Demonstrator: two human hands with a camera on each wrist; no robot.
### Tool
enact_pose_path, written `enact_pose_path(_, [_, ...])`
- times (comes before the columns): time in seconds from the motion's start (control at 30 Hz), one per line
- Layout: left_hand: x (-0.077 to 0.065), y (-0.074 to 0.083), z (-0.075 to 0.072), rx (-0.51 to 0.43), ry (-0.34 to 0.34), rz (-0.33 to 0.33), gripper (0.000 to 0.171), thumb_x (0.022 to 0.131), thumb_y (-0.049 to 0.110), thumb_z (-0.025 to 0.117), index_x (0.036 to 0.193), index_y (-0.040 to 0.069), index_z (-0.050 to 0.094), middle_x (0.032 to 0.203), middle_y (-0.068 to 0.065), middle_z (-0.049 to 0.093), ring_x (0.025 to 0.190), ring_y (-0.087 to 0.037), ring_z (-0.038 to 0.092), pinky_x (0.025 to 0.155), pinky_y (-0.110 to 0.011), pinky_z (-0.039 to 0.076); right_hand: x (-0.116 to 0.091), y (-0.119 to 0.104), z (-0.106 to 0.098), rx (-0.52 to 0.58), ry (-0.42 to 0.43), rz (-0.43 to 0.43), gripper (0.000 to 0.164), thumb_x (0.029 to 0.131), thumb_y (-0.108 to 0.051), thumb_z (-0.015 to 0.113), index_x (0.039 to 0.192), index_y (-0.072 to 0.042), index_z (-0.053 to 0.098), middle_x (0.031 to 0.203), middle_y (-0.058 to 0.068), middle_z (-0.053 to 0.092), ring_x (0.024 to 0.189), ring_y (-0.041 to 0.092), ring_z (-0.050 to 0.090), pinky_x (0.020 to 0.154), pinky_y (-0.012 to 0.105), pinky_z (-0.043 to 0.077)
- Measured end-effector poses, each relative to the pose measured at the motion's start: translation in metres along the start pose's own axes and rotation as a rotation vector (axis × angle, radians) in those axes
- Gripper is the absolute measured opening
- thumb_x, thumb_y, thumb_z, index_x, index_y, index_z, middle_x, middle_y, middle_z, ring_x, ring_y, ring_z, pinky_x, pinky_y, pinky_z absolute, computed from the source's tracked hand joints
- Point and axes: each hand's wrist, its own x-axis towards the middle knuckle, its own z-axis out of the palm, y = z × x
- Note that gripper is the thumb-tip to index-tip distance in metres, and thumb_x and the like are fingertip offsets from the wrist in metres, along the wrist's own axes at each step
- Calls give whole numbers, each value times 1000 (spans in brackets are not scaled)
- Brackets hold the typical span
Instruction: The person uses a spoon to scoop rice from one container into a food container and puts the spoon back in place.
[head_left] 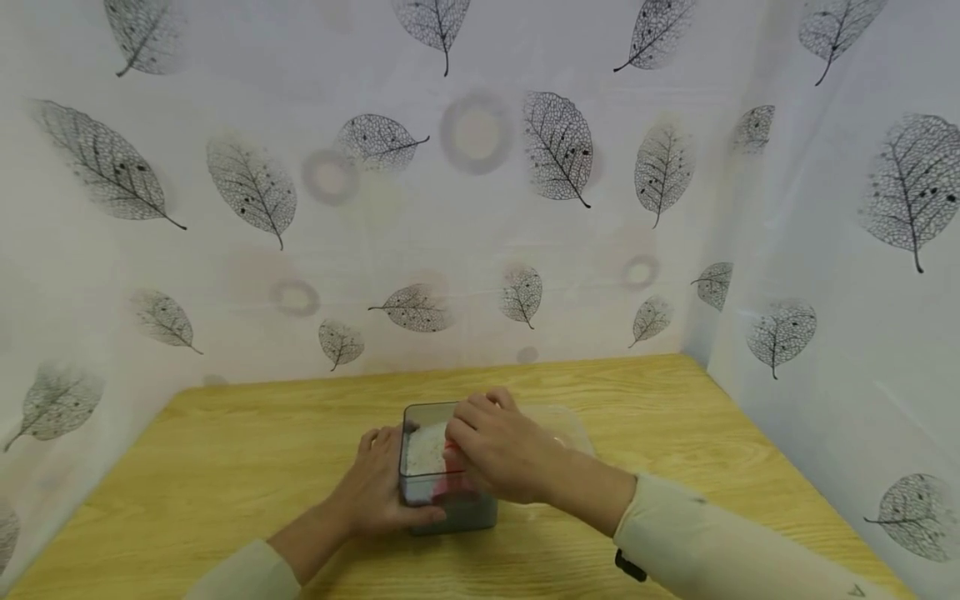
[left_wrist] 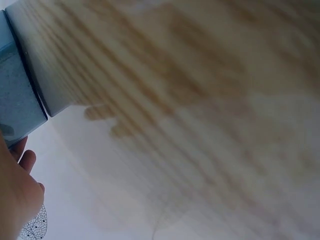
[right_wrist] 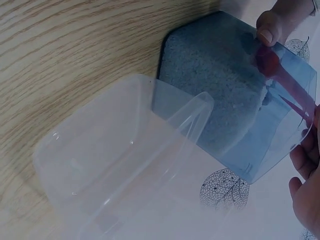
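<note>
A see-through grey-blue plastic container [head_left: 468, 515] holding white rice-like grains [head_left: 426, 450] stands on the table. My left hand [head_left: 375, 492] grips its left side, the thumb lying along the front wall and the fingers farther back. Over the container's right part, my right hand [head_left: 502, 446] holds a red spoon [right_wrist: 286, 82] by its handle, fingers curled. The spoon's bowl points down inside the container, seen through the wall close to the grains in the right wrist view. The left wrist view catches only a corner of the container [left_wrist: 20, 85] and part of the left hand [left_wrist: 20, 195].
To the right, partly behind my right forearm, sits a clear plastic tub [right_wrist: 100, 150] close beside the container. The wood-grain table [head_left: 247, 467] is bordered at the back and sides by a white leaf-print curtain [head_left: 465, 217]. A black band [head_left: 630, 567] shows by the right sleeve.
</note>
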Motion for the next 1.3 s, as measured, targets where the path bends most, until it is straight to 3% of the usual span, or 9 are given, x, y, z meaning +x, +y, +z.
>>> enact_pose_path(0.2, [-1, -2, 1, 25, 1, 11, 114, 69, 85, 63, 144, 3, 36, 136, -11, 52, 118, -23, 49, 104, -52, 31, 4, 0, -6, 1, -18, 9, 13, 102, -27, 54, 97, -16, 57, 94, -5, 55, 92, 15, 52, 91, 39, 40])
enact_pose_path(0.6, [1, -2, 1, 32, -1, 29, 114, 69, 85, 63, 145, 4, 36, 138, -10, 51, 120, -23, 48, 103, -52, 33, 20, 8, -25, 88, 45, 64, 9, 101, -22, 55, 99, -14, 59, 93, -4, 57, 91, 16, 52, 87, 39, 38])
enact_pose_path(0.87, [0, -3, -1, 2, -1, 22, 110, 69, 84, 64, 143, 7, 38, 136, -7, 52, 118, -22, 48, 103, -53, 33, 26, 16, -42, 132, 97, 157, 10, 102, -22, 54, 100, -13, 58, 90, -3, 57, 86, 14, 52, 85, 38, 36])
enact_pose_path(1.07, [0, -4, -1, 0, 1, 31, 111, 68, 85, 64, 143, 7, 37, 134, -7, 53, 117, -21, 48, 103, -50, 32, 24, 17, -42, 97, 182, 210, 12, 101, -22, 53, 95, -13, 59, 86, -3, 61, 83, 15, 56, 82, 39, 37])
enact_pose_path(1.3, [1, -3, -2, -8, -23, 9, 111, 69, 84, 64, 144, 7, 37, 136, -8, 53, 119, -22, 48, 104, -52, 32, 17, 24, -33, -14, 188, 208, 15, 95, -23, 58, 84, -14, 61, 77, -3, 61, 73, 17, 54, 74, 38, 40])
